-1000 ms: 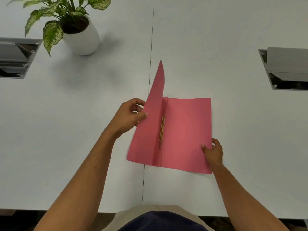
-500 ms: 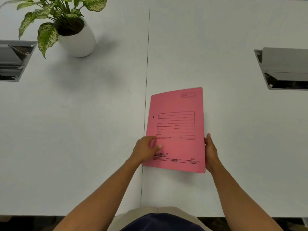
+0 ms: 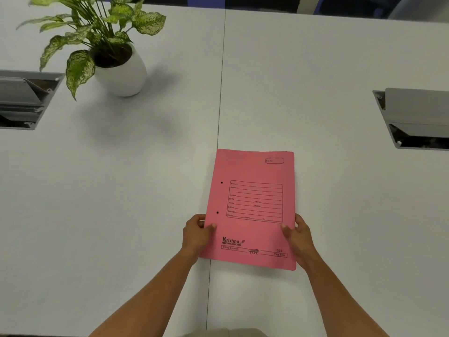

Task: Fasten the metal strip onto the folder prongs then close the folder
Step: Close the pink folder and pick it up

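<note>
Both hands hold the pink card folder (image 3: 252, 207) by its long edges near the lower end: the left hand (image 3: 195, 235) has its grip closed on the spine side, thumb on the cover, and the right hand (image 3: 297, 237) is pinched on the open side in the same way. The folder lies shut and flat on the white bench (image 3: 121, 190), across the bench's centre seam, printed cover up. A second ago the cover stood raised under the left hand and the metal strip showed along the inner fold; now the cover is down and the strip is hidden, so the closing step looks done. Farther off, a white pot with a leafy plant (image 3: 120, 74) stands well apart at the upper left.
</note>
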### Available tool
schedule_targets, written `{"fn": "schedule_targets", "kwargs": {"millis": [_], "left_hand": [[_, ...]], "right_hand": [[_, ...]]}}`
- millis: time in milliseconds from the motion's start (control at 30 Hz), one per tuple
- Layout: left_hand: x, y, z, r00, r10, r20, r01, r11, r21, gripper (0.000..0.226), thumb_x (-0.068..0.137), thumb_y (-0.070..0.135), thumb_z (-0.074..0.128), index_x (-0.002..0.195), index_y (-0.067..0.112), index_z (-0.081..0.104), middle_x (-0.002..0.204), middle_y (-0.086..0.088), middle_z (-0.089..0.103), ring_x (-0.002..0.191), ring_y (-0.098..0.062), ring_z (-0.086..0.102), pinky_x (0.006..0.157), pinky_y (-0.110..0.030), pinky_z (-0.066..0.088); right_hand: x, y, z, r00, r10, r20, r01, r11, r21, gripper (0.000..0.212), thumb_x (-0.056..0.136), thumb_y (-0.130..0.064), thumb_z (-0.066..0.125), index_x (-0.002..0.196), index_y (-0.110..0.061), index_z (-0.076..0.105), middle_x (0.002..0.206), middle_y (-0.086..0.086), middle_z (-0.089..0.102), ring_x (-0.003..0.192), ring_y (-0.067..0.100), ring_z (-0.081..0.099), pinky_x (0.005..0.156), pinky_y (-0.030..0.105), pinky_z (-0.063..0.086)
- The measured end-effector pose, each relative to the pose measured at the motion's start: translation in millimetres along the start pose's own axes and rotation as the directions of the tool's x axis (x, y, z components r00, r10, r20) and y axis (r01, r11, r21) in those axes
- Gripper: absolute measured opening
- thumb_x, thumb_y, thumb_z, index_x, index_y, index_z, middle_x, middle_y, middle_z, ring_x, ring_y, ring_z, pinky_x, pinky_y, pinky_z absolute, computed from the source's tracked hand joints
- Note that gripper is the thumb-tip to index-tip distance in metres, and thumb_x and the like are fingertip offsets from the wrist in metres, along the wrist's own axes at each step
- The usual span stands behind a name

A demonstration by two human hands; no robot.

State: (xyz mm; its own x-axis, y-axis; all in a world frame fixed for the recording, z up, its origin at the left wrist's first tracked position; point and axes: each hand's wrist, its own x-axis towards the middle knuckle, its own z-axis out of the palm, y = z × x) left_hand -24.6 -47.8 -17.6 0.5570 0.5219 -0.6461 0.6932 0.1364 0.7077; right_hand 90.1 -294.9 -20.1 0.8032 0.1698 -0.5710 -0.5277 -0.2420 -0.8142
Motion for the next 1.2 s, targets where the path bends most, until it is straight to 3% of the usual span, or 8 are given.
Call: {"fn": "schedule_targets", "kwargs": {"millis": [100,200,400,500,600,767,1000,1200], "left_hand": [[12.2,11.4,-14.0,0.997,0.031,-0.07,-0.033,0.999,-0.029,0.019,0.09,0.017,0.064,0.108,0.02,0.057,0.1,0.001,0.068,0.091,-0.018,0.067,0.067,-0.024,0.048],[28.7,27.5,-33.4,0.991,0.047,-0.126,-0.054,0.997,-0.052,0.022,0.092,0.016,0.062,0.113,0.019,0.056,0.103,0.0,0.066,0.084,-0.011,0.063,0.063,-0.022,0.046],[80.0,64.0,-84.3,0.967,0.09,-0.239,-0.104,0.993,-0.047,0.028,0.091,0.012,0.061,0.118,0.016,0.057,0.107,-0.003,0.065,0.091,-0.023,0.064,0.074,-0.03,0.048],[109.2,82.1,-105.4,0.959,0.127,-0.254,-0.134,0.991,-0.012,0.031,0.091,0.006,0.056,0.12,0.016,0.057,0.109,-0.003,0.065,0.091,-0.022,0.064,0.068,-0.027,0.047],[141.4,104.2,-125.9,0.951,0.148,-0.271,-0.151,0.989,0.011,0.036,0.09,0.001,0.053,0.124,0.013,0.057,0.112,-0.005,0.065,0.094,-0.025,0.064,0.076,-0.031,0.049],[198.9,137.3,-149.8,0.928,0.199,-0.315,-0.19,0.98,0.059,0.037,0.09,-0.002,0.051,0.122,0.012,0.059,0.106,-0.005,0.064,0.092,-0.026,0.062,0.081,-0.036,0.049],[258.7,157.6,-157.0,0.91,0.25,-0.33,-0.211,0.966,0.151,0.039,0.088,-0.006,0.048,0.121,0.01,0.06,0.102,-0.004,0.065,0.091,-0.025,0.061,0.089,-0.041,0.052],[276.2,146.1,-148.8,0.89,0.361,-0.277,-0.259,0.902,0.344,0.035,0.083,-0.01,0.042,0.105,0.009,0.062,0.085,-0.014,0.068,0.077,-0.032,0.064,0.071,-0.038,0.057]], "right_hand": [[7.1,-13.9,22.9,0.999,-0.039,0.014,0.038,0.999,0.02,0.04,0.09,-0.015,0.062,0.129,-0.018,0.052,0.117,0.006,0.068,0.104,0.027,0.067,0.089,0.05,0.055],[21.6,-33.8,54.2,0.998,-0.054,0.008,0.054,0.998,0.007,0.036,0.091,-0.01,0.06,0.126,-0.016,0.053,0.115,0.01,0.068,0.101,0.03,0.067,0.089,0.052,0.055],[65.8,-82.7,125.2,0.992,-0.122,0.016,0.122,0.991,-0.05,0.027,0.088,-0.01,0.065,0.113,-0.016,0.056,0.107,0.013,0.07,0.094,0.028,0.069,0.086,0.048,0.057],[90.7,-101.7,158.0,0.987,-0.158,0.022,0.159,0.979,-0.127,0.028,0.087,-0.012,0.066,0.113,-0.017,0.057,0.107,0.01,0.071,0.091,0.023,0.069,0.08,0.037,0.058],[118.9,-121.6,189.8,0.983,-0.183,0.011,0.182,0.966,-0.183,0.027,0.086,-0.014,0.067,0.111,-0.018,0.057,0.106,0.007,0.07,0.089,0.021,0.067,0.073,0.028,0.054],[167.0,-149.0,238.5,0.974,-0.224,-0.037,0.205,0.937,-0.281,0.033,0.087,-0.015,0.067,0.117,-0.014,0.057,0.11,0.008,0.069,0.096,0.024,0.065,0.09,0.04,0.054],[217.5,-161.1,271.8,0.961,-0.269,-0.057,0.213,0.861,-0.461,0.037,0.087,-0.021,0.068,0.12,-0.014,0.053,0.111,0.009,0.07,0.099,0.03,0.066,0.087,0.041,0.055],[238.0,-153.7,277.4,0.955,-0.293,-0.042,0.215,0.785,-0.58,0.039,0.087,-0.021,0.067,0.121,-0.012,0.051,0.115,0.009,0.065,0.103,0.029,0.062,0.087,0.04,0.052]]}}
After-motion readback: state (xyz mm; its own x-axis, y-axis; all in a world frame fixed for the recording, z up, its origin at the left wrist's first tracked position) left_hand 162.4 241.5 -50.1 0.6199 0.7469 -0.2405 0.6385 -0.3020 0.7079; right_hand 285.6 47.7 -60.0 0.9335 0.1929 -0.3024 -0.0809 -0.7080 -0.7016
